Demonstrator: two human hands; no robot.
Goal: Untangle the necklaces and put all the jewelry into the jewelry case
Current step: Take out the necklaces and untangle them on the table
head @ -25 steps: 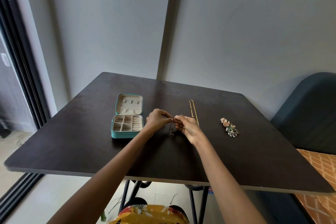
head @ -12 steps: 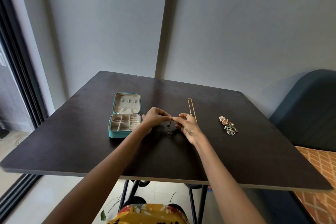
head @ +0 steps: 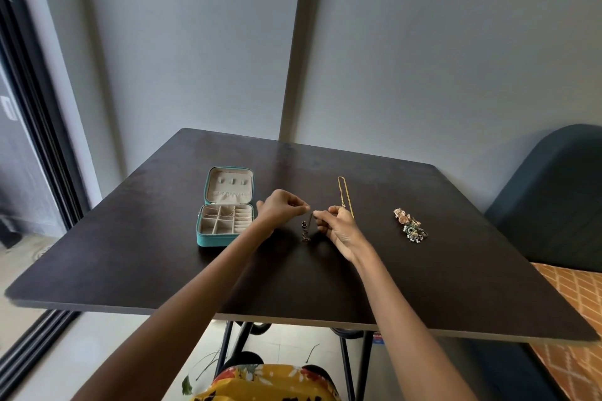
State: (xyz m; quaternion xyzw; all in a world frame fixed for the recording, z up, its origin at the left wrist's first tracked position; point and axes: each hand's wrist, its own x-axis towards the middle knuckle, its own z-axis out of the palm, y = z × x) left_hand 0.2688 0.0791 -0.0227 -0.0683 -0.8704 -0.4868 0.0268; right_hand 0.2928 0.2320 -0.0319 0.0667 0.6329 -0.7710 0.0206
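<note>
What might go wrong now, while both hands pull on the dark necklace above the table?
1. The left hand and right hand pinch the dark necklace close together; a hard pull may tighten the knot or snap it.
2. The gold chain lies just behind the right hand and may get dragged.
3. The open case sits near the left wrist; a bump could shift it.

A home room: dark table (head: 163,257) by plain grey walls (head: 439,58), upholstered blue chair (head: 553,198), sliding door (head: 29,127).
</note>
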